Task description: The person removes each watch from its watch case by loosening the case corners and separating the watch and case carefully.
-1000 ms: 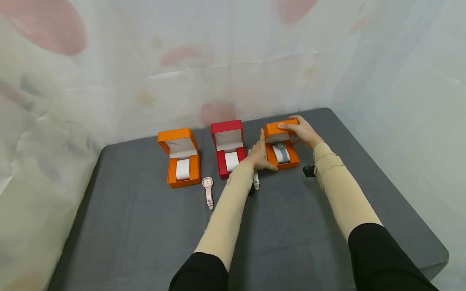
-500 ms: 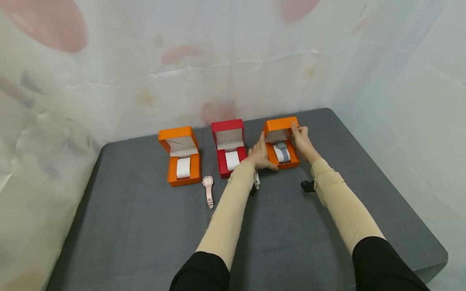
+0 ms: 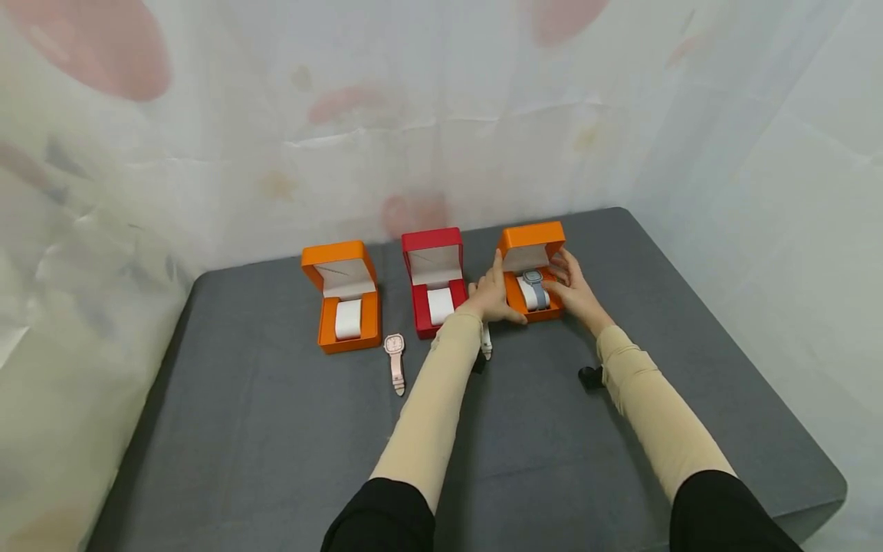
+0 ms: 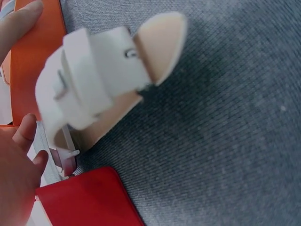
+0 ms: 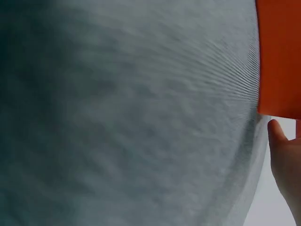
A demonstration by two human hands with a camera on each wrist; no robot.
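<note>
An orange watch box (image 3: pixel 531 234) stands open at the back right of the grey table (image 3: pixel 276 460). A grey-blue watch (image 3: pixel 534 288) is wrapped on its white pillow. My left hand (image 3: pixel 498 291) lies flat against the box's left side, index finger up along the wall and thumb along the front; that orange wall (image 4: pixel 42 56) fills the upper left of the left wrist view. My right hand (image 3: pixel 567 285) rests against the right side, thumb over the front right corner. A white watch (image 3: pixel 486 343) lies under my left wrist, with its strap (image 4: pixel 94 80) close up in the left wrist view.
A red box (image 3: pixel 433 280) and another orange box (image 3: pixel 341 295) stand open to the left, each with a bare white pillow. A pink watch (image 3: pixel 395 360) lies in front, between them. A draped sheet (image 3: pixel 414 115) closes the back and sides. The red box's corner (image 4: pixel 89 197) is near my left palm.
My right hand has left the top of the lid and come down to the right side of the box's base. The lid stands up. The left hand has stayed put.
</note>
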